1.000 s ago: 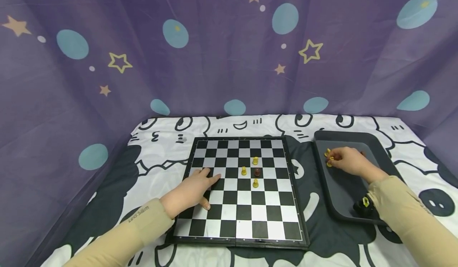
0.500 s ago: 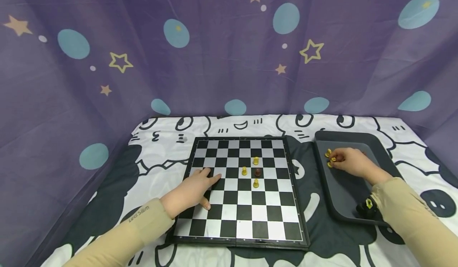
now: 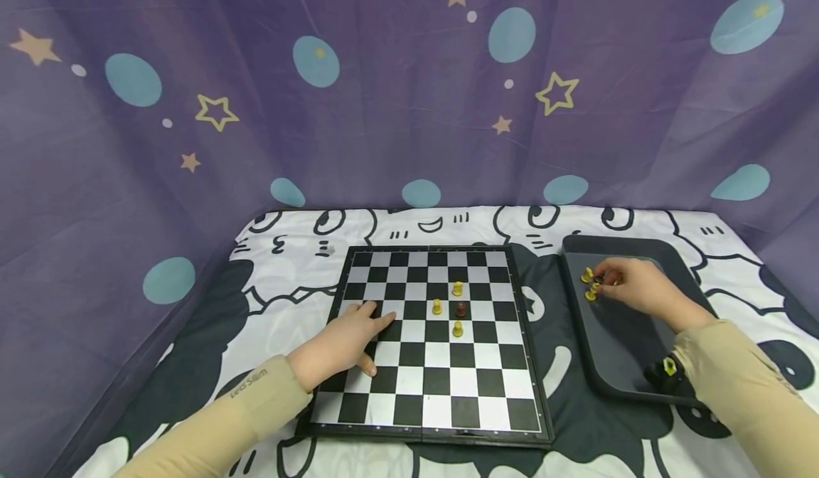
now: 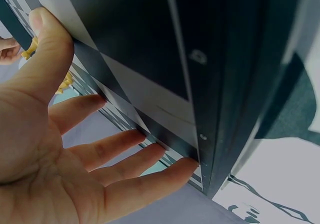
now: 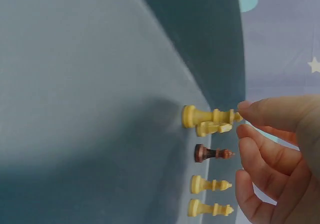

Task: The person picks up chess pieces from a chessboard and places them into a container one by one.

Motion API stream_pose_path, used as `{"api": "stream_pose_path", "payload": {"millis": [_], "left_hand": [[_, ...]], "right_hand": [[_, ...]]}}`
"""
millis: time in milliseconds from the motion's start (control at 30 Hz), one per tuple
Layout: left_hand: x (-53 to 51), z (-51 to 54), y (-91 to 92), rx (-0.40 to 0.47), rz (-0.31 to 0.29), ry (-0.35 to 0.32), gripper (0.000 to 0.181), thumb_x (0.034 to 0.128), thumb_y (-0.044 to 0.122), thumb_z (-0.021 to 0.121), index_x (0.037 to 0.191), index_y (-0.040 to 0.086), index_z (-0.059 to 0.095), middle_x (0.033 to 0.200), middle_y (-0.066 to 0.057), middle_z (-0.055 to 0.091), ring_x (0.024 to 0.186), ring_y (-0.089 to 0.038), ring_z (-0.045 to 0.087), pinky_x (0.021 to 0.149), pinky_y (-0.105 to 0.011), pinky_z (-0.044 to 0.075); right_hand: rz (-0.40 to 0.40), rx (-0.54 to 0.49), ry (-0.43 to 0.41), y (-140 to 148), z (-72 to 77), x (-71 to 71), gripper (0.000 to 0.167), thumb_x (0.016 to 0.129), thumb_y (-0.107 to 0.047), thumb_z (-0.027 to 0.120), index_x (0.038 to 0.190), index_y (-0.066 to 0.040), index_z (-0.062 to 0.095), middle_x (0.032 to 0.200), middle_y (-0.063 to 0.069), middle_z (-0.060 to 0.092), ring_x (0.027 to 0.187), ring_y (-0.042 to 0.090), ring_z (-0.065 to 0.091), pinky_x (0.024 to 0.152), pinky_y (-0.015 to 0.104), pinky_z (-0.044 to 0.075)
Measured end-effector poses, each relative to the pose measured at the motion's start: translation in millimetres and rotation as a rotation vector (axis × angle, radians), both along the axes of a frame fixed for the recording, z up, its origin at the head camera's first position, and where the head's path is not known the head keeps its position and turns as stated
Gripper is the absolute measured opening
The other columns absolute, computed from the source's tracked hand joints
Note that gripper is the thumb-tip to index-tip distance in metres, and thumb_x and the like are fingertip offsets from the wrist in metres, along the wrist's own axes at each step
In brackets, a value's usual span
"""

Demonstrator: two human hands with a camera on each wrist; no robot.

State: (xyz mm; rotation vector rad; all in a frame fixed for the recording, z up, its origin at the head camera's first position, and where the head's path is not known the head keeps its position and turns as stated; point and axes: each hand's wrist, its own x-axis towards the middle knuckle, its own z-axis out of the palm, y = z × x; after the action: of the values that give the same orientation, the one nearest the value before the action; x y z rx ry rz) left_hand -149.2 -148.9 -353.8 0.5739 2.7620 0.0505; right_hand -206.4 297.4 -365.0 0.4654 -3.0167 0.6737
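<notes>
My left hand (image 3: 339, 343) rests with spread fingers on the left part of the black-and-white chessboard (image 3: 437, 412); the left wrist view shows that hand (image 4: 95, 164) with its fingertips at the board's surface. Over the back of the grey tray (image 3: 623, 346) is my right hand (image 3: 640, 289). Seen from the right wrist, this hand (image 5: 282, 156) pinches the tip of a tall yellow chess piece (image 5: 200, 116) between thumb and finger. A smaller yellow piece (image 5: 212, 129) stands close beside it, with a dark brown piece (image 5: 201, 153) and two yellow ones in the same row.
On the board stand three yellow pieces, one at the front (image 3: 457, 329), and a dark brown piece (image 3: 461, 309). A black object with a yellow mark (image 3: 669, 366) shows by the right sleeve. A patterned cloth (image 3: 288, 236) lies beneath, and a purple curtain (image 3: 384, 129) hangs behind.
My right hand has shifted slightly to the right inside the tray, and more of the yellow pieces beside its fingertips shows. The left hand has stayed where it was on the board.
</notes>
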Motion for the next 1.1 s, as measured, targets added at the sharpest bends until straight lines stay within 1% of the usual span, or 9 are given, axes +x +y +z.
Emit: {"api": "stream_pose_path", "payload": {"millis": [233, 367, 467, 600, 767, 1000, 1100], "left_hand": [[0.3, 2.0, 1.0, 0.009, 0.002, -0.011, 0.093, 0.0566, 0.033, 0.081, 0.141, 0.011, 0.047, 0.138, -0.025, 0.042, 0.124, -0.045, 0.042, 0.101, -0.051, 0.042], [0.9, 2.3, 0.6, 0.011, 0.004, -0.012, 0.093, 0.0568, 0.033, 0.081, 0.141, 0.011, 0.047, 0.139, -0.025, 0.042, 0.125, -0.045, 0.041, 0.101, -0.051, 0.042], [0.7, 1.5, 0.2, 0.013, 0.003, -0.007, 0.093, 0.0568, 0.032, 0.081, 0.141, 0.011, 0.047, 0.139, -0.026, 0.042, 0.125, -0.045, 0.041, 0.101, -0.051, 0.042], [0.2, 0.5, 0.4, 0.011, 0.007, -0.006, 0.093, 0.0569, 0.032, 0.082, 0.141, 0.011, 0.047, 0.139, -0.025, 0.042, 0.125, -0.044, 0.042, 0.101, -0.050, 0.042], [0.6, 1.2, 1.0, 0.009, 0.007, -0.010, 0.093, 0.0568, 0.032, 0.082, 0.140, 0.011, 0.047, 0.138, -0.025, 0.043, 0.124, -0.044, 0.042, 0.100, -0.050, 0.043], [0.6, 1.4, 0.5, 0.009, 0.000, -0.007, 0.093, 0.0566, 0.032, 0.082, 0.140, 0.011, 0.047, 0.137, -0.024, 0.043, 0.124, -0.043, 0.042, 0.100, -0.049, 0.043], [0.6, 1.3, 0.3, 0.008, 0.001, -0.007, 0.093, 0.0563, 0.032, 0.082, 0.140, 0.011, 0.047, 0.137, -0.025, 0.043, 0.124, -0.044, 0.042, 0.100, -0.050, 0.043]], "right_hand": [[-0.006, -0.018, 0.005, -6.7, 11.4, 5.8, 0.024, 0.081, -0.011, 0.070, 0.102, 0.000, 0.066, 0.078, 0.003, 0.065, 0.067, 0.013, 0.055, 0.057, 0.030, 0.043], [0.036, -0.033, 0.019, -15.7, 16.7, 9.2, 0.024, 0.083, -0.011, 0.070, 0.104, 0.000, 0.066, 0.076, 0.001, 0.065, 0.064, 0.011, 0.053, 0.055, 0.028, 0.041], [0.076, -0.050, 0.010, -24.8, 20.4, 12.5, 0.025, 0.084, -0.010, 0.069, 0.106, 0.002, 0.065, 0.075, 0.000, 0.066, 0.064, 0.010, 0.055, 0.055, 0.028, 0.042], [0.108, -0.058, -0.001, -36.4, 24.4, 16.2, 0.027, 0.086, -0.012, 0.068, 0.109, 0.002, 0.064, 0.078, 0.000, 0.066, 0.064, 0.008, 0.056, 0.056, 0.028, 0.043], [0.131, -0.065, -0.011, -49.9, 27.6, 19.5, 0.026, 0.086, -0.014, 0.068, 0.108, -0.001, 0.065, 0.080, -0.001, 0.064, 0.064, 0.009, 0.051, 0.057, 0.028, 0.043], [0.185, -0.089, -0.045, -69.3, 26.5, 20.5, 0.024, 0.086, -0.013, 0.066, 0.107, -0.001, 0.065, 0.080, -0.001, 0.067, 0.065, 0.007, 0.054, 0.057, 0.027, 0.045], [0.208, -0.097, -0.061, -78.5, 26.4, 19.7, 0.024, 0.087, -0.013, 0.065, 0.107, -0.001, 0.065, 0.081, 0.000, 0.067, 0.064, 0.008, 0.053, 0.056, 0.027, 0.044]]}}
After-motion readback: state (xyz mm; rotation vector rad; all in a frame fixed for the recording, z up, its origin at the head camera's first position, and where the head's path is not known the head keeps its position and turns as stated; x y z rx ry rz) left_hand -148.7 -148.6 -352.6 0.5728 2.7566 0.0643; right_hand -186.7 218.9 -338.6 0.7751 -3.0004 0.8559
